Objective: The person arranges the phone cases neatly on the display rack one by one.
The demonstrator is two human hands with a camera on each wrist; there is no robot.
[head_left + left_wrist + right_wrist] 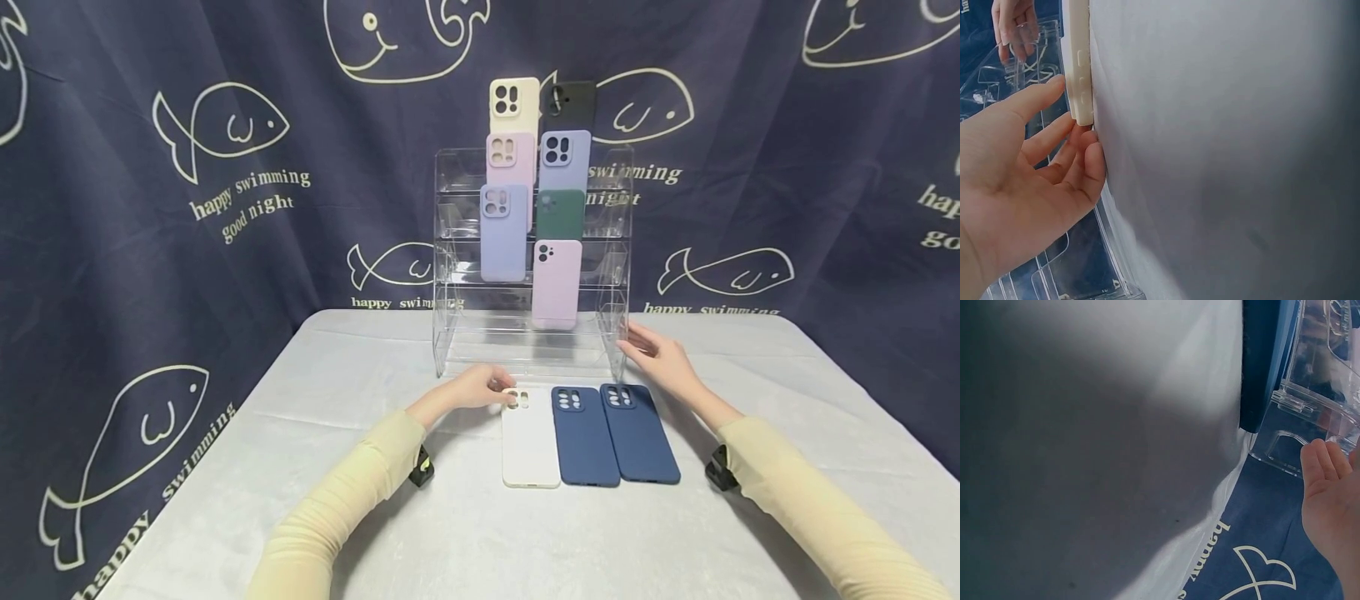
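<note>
My left hand (480,387) is at the top end of a white phone case (531,442) lying on the table. In the left wrist view, the thumb is against the face of the white case (1079,69) and the other fingers curl at its end. My right hand (663,362) rests its fingertips on the right side of a clear acrylic display stand (525,346). Its fingers (1316,465) are fairly straight in the right wrist view. Two dark blue phone cases, a middle one (587,446) and a right one (645,442), lie beside the white one.
Several phone cases lean on the stand's tiers: cream (525,117), black (577,104), pink (517,171), lavender (568,171), light blue (504,250), green (562,221) and a lower pink one (557,287). A pale cloth covers the table (450,542). A dark blue fish-print curtain (300,275) hangs behind.
</note>
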